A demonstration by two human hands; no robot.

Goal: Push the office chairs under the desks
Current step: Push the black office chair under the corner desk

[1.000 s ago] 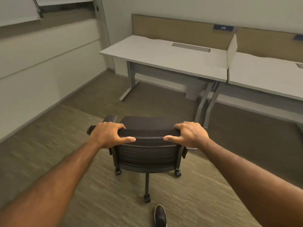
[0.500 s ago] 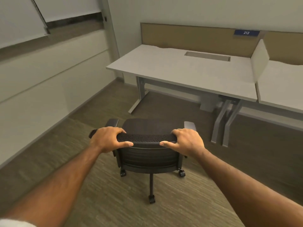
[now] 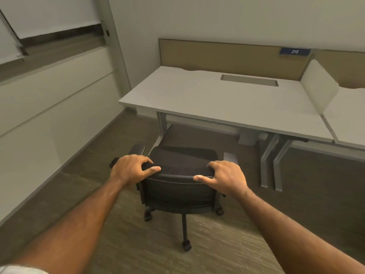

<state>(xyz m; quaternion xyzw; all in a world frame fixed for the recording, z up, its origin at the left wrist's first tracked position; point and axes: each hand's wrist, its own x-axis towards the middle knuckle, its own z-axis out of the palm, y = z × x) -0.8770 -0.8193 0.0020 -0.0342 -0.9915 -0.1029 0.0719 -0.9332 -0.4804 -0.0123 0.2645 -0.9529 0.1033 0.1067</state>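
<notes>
A black office chair (image 3: 177,192) on castors stands on the carpet with its back toward me. My left hand (image 3: 132,169) grips the left end of the backrest's top edge. My right hand (image 3: 225,177) grips the right end. The chair's seat points at a white desk (image 3: 207,97), and its front sits just short of the desk's near edge, close to the left grey leg (image 3: 162,125).
A second white desk (image 3: 347,125) adjoins on the right, split off by a white divider (image 3: 320,89). Paired grey legs (image 3: 273,165) stand where the desks meet. A tan back panel carries a blue "212" sign (image 3: 294,51). A wall (image 3: 49,115) runs along the left.
The chair has rolled forward toward the desk with both hands still on its backrest. The desk now looms larger and closer, and the foot seen earlier is out of view.
</notes>
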